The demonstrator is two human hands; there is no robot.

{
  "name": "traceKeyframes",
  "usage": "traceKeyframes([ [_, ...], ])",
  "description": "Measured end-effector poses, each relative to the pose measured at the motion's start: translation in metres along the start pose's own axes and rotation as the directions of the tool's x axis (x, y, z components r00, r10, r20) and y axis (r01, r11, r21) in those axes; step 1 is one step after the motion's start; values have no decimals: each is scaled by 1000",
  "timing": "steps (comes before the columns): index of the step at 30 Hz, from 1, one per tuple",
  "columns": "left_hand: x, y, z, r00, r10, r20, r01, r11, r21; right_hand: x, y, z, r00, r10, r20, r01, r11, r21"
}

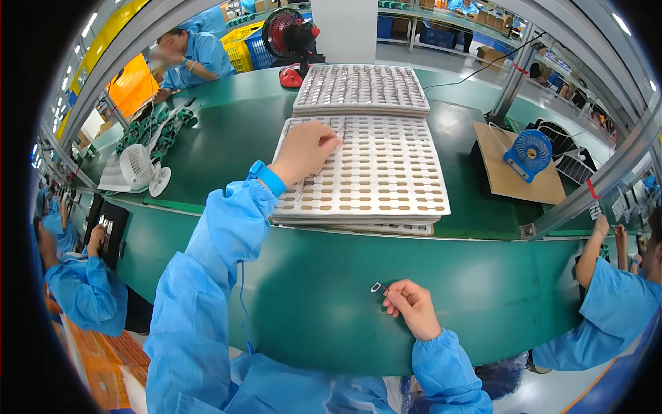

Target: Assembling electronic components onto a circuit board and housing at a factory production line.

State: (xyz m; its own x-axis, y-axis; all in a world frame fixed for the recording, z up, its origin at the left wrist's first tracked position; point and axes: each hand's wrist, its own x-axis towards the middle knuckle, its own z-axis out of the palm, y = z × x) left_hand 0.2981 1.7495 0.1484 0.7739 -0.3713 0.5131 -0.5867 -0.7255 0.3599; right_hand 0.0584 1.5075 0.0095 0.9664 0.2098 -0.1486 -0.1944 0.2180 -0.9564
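Observation:
My left hand [308, 153], with a blue band at the wrist, reaches over the left side of a white slotted tray [386, 198]. Its fingertips are pinched together near the slots, and whatever they hold is hidden. Much of this tray shows bare slots; a few thin parts lie along its left side by my hand. Above the green bench my right hand [412, 307] is closed in a pinch. Between its thumb and fingers is a small dark part with a pale rectangular loop [376, 287] pointing left.
Behind stands another tray stack [362, 88] filled with small parts. A red-and-black fan [284, 34], a white fan [141, 168] and a blue fan [529, 153] on a brown board surround the work area. Metal posts rise at both sides. Co-workers sit left, right and across. A blue cord [243, 303] hangs by my left sleeve.

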Motion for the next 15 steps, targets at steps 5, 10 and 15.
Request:
traceKeyframes([
  [5, -11, -7, -26, 1000, 27, -15, -27, 1000, 8, 0, -2, 2, 1000, 12, -10, -13, 1000, -6],
  [10, -32, 1, -52, 1000, 25, 3, -25, 999, 36, 0, -4, 4, 999, 1, -38, -1, 1000, -13],
  [15, -51, 0, -70, 999, -30, 45, 28, 998, 53, -1, -3, 2, 1000, 5, -21, -5, 1000, -3],
])
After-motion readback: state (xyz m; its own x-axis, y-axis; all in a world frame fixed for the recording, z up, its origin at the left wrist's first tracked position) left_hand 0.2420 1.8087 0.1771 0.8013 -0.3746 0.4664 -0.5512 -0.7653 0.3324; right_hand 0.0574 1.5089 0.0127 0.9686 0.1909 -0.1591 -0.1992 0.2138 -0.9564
